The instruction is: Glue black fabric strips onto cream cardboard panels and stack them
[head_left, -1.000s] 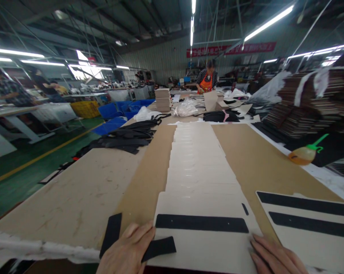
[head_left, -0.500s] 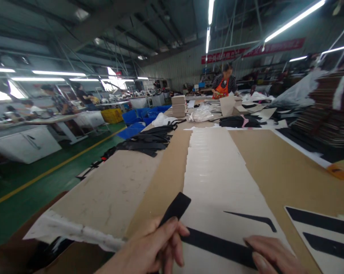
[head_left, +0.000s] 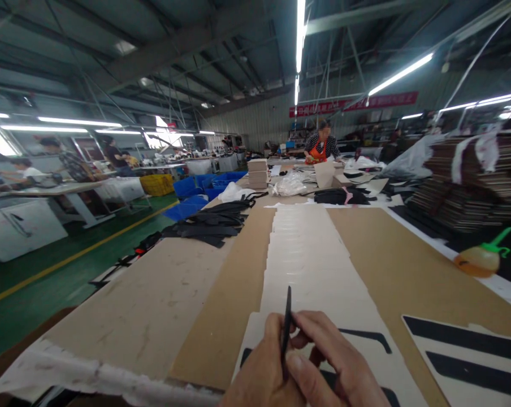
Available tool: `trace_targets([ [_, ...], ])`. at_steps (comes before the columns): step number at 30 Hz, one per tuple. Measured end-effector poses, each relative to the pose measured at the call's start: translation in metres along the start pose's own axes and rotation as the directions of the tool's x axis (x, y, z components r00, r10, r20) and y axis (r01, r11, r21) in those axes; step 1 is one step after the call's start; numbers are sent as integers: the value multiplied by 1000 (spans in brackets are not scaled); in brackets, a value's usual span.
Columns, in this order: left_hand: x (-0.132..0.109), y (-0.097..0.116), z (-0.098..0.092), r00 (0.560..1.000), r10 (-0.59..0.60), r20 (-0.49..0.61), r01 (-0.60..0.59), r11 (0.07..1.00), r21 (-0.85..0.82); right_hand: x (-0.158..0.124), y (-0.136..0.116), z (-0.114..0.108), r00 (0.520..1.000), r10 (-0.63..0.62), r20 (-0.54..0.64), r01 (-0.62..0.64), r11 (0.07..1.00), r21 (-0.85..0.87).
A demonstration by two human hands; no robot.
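A narrow black strip [head_left: 288,316] stands nearly upright and edge-on between my two hands. My left hand [head_left: 259,364] is closed on it from the left, and the fingers of my right hand [head_left: 334,359] pinch it from the right. Beneath them lies a cream sheet [head_left: 252,328] bearing black strip shapes, mostly covered by my hands. To the right of my fingers shows a thin, hooked black piece [head_left: 372,336]. Beyond, overlapping cream sheets [head_left: 308,254] run up the table in a long column. The lower end of the held strip is hidden.
Another cream sheet with black bands [head_left: 412,345] lies at right. Black strips [head_left: 208,223] are heaped at the left edge. An orange bottle with a green spout [head_left: 478,261] and stacked brown boards [head_left: 446,192] stand at right. A person in an orange apron [head_left: 319,151] is across the table.
My right hand has left the black strip on the sheet and joined my left hand. The strip in my left hand has turned edge-on. The view has shifted slightly.
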State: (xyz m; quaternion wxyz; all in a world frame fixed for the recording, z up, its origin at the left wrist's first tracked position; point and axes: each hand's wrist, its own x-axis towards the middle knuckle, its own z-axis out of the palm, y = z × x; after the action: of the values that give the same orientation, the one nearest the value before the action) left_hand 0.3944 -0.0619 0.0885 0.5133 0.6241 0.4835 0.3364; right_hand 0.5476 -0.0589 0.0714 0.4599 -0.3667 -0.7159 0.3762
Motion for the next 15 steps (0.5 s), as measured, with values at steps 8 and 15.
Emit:
trace_targets([
  [8, 7, 17, 10, 987, -156, 49, 162, 971, -178, -1, -4, -10, 941, 284, -183, -220, 926, 306],
  [15, 15, 5, 33, 955, -70, 290, 159, 942, -297, 1, -10, -19, 839, 540, 67, -397, 523, 754],
])
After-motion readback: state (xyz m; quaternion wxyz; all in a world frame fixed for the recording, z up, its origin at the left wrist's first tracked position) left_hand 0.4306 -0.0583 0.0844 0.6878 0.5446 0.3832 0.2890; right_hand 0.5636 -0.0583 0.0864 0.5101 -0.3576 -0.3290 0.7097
